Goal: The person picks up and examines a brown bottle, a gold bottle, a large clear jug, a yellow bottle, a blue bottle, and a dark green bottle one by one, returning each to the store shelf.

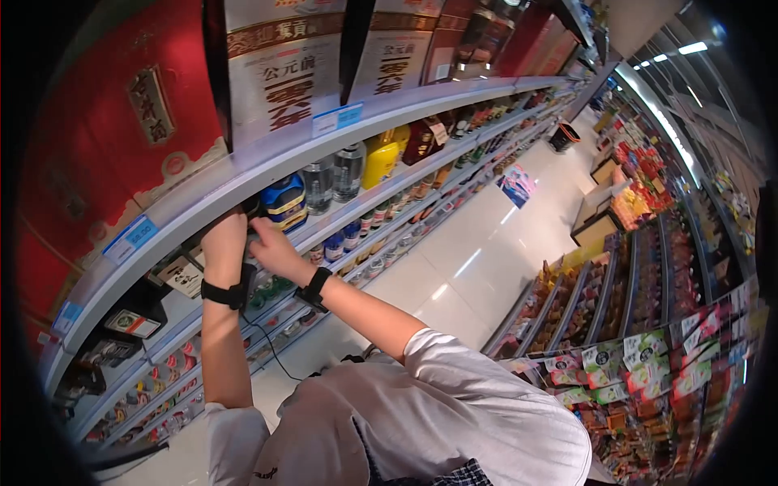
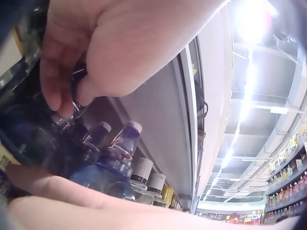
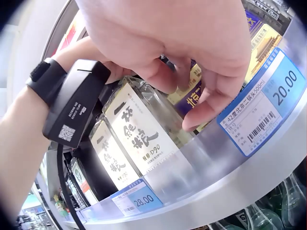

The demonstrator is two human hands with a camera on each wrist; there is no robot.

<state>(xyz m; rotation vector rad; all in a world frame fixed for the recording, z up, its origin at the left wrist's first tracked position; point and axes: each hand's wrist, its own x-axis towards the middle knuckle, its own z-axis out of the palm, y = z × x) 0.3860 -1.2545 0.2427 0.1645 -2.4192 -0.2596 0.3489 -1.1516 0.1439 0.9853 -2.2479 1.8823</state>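
Observation:
In the left wrist view my left hand (image 2: pixel 120 43) pinches the clear top of a dark bottle (image 2: pixel 29 134) between thumb and fingers. My right hand (image 3: pixel 177 33) curls its fingers round a bottle with a purple and yellow label (image 3: pixel 189 96), just behind the shelf's clear front strip; its far side is hidden. Seen from the head, the left hand (image 1: pixel 225 243) and right hand (image 1: pixel 275 253) are close together under the upper shelf edge, left of a blue and yellow bottle (image 1: pixel 284 201). Clear bottles with white labels (image 3: pixel 139 129) stand beside the right hand.
Price tags (image 3: pixel 264 103) line the shelf edge. Blue bottles with pale caps (image 2: pixel 125 139) stand behind the left hand. Large boxes (image 1: pixel 284 65) fill the shelf above, with smaller bottles on those below. Across the tiled aisle (image 1: pixel 454 267) are more stocked shelves. A cable (image 1: pixel 271 344) hangs near the arms.

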